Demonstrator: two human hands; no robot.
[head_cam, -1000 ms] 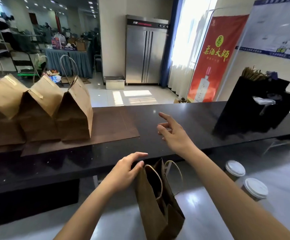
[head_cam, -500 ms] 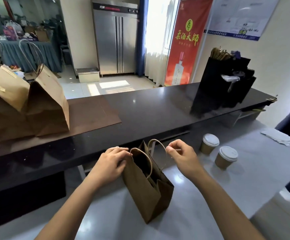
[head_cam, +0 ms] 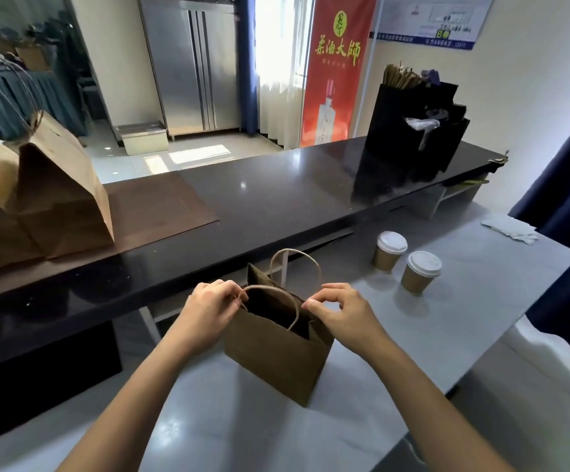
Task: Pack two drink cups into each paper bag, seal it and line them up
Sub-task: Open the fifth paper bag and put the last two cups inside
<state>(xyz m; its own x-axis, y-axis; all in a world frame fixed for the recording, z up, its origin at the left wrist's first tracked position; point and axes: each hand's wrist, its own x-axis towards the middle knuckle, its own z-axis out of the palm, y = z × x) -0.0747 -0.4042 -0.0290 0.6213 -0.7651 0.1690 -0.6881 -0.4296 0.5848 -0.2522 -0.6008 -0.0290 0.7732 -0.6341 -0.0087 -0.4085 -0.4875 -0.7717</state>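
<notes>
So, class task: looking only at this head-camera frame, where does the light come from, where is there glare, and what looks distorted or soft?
Head view: daylight enters through the curtained window, which is blown out white. Head view: sun patches glare on the floor tiles, and soft sheen lies on the dark counter and the grey table. Head view: the wide lens bows the counter edge and leans the banner; the background left looks soft.

Open paper bag [head_cam: 276, 356] upright on the grey table [head_cam: 481, 318], its rim pinched between left hand [head_cam: 208, 308] and right hand [head_cam: 338, 310]. Two lidded cups [head_cam: 406, 264] stand beyond the right hand.
</notes>
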